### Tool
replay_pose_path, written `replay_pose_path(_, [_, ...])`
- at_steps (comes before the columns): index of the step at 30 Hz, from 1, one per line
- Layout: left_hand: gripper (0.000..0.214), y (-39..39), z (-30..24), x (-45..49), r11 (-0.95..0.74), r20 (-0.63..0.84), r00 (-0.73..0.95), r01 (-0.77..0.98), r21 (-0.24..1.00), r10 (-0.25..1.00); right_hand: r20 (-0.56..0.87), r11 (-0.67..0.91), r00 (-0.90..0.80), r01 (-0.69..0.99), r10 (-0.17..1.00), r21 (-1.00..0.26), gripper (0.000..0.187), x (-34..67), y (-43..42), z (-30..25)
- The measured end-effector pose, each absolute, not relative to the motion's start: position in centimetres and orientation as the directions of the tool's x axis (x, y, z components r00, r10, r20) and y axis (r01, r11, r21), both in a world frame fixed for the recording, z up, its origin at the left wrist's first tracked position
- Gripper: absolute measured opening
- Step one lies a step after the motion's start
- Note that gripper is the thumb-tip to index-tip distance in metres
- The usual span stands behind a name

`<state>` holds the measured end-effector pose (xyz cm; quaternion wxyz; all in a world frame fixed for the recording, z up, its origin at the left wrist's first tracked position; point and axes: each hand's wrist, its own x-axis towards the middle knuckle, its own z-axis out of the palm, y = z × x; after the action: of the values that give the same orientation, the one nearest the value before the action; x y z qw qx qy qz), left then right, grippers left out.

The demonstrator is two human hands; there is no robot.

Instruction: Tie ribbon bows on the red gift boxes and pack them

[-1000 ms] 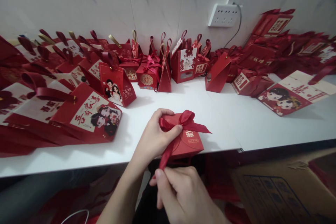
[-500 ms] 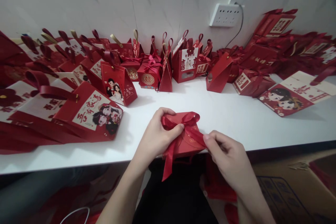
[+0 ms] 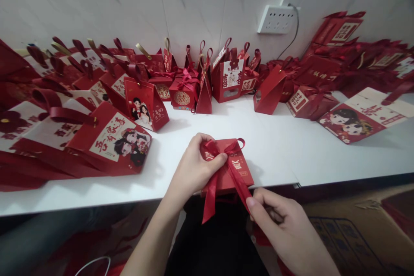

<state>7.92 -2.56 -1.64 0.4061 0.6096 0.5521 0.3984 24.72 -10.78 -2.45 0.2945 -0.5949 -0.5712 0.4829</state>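
Observation:
A red gift box (image 3: 243, 171) with gold lettering lies at the table's front edge, a red satin ribbon (image 3: 237, 177) tied in a bow on its top. My left hand (image 3: 202, 161) grips the box's left side, its thumb pressing the bow's knot. Between the thumb and fingers of my right hand (image 3: 271, 213) is the ribbon's right tail, drawn tight down past the front edge of the box. The left tail hangs free over the front. The left fingertips are partly hidden behind the box.
Red handled gift boxes (image 3: 111, 140) crowd the left and back of the white table (image 3: 281, 138). More ribboned boxes (image 3: 315, 101) are piled at the right, near a tilted printed box (image 3: 355, 118). A power strip (image 3: 278, 19) is on the wall; a cardboard box (image 3: 359, 228) stands below right.
My right hand has moved down and toward me, pulling the ribbon's tail. The bow's right loop has become smaller. My left hand has stayed in place.

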Motion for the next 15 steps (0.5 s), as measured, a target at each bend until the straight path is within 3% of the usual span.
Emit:
replay_pose_path(4, [0.028, -2.6, -1.8, 7.8, -0.065, 0.048, 0.057, 0.345, 0.936, 0.997, -0.138, -0.126, 0.009, 0.465, 0.99, -0.876, 0.051, 26.9, -8.1, -1.6])
replay_pose_path(7, [0.029, -2.4, -1.9, 7.5, -0.164, 0.185, -0.026, 0.356, 0.92, 0.982, -0.028, -0.09, 0.137, 0.475, 0.99, -0.876, 0.058, 27.4, -4.2, -0.5])
replay_pose_path(11, [0.017, -2.3, -1.2, 7.1, -0.251, 0.373, -0.104, 0.574, 0.78, 0.922, -0.087, -0.056, -0.019, 0.627, 0.996, -0.777, 0.061, 25.6, 0.4, 0.6])
replay_pose_path(15, [0.019, -3.0, -0.5, 6.6, -0.158, 0.217, -0.02, 0.62, 0.768, 0.976, -0.102, 0.026, -0.117, 0.77, 0.988, -0.637, 0.054, 23.8, 1.5, 1.2])
